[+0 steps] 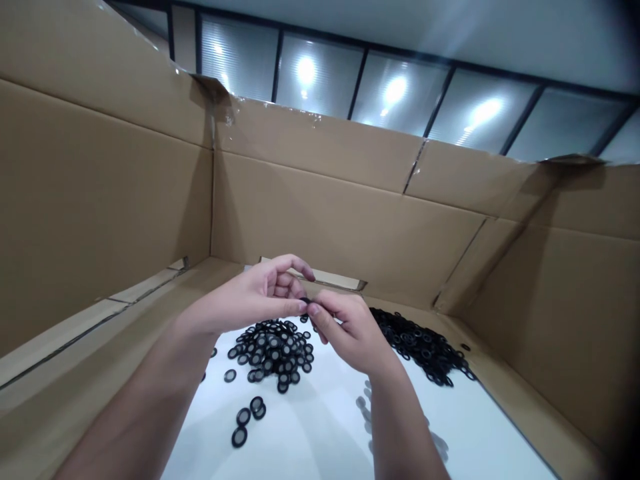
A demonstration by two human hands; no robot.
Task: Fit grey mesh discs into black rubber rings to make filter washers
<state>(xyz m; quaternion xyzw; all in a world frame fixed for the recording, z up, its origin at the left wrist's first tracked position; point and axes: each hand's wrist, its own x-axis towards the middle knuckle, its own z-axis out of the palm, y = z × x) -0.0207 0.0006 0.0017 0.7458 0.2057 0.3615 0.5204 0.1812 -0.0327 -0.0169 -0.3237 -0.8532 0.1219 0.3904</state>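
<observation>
Between my two hands, above the white board [320,413], is a small black ring [305,301]. My right hand [350,327] pinches it between thumb and forefinger. My left hand [267,293] touches the ring's left side with its thumb tip; its forefinger is raised and apart, the other fingers curled. Below my left hand lies a pile of black rings with grey centres [273,350]. Several more of these lie loose nearer to me, one of them a ringed disc [239,437]. A heap of black rings [425,343] sits to the right of my right hand.
Tall cardboard walls [310,200] stand around the board at the left, back and right. Small grey translucent discs [440,445] lie beside and partly behind my right forearm. Beyond the cardboard are framed glass panes [320,73] with light reflections.
</observation>
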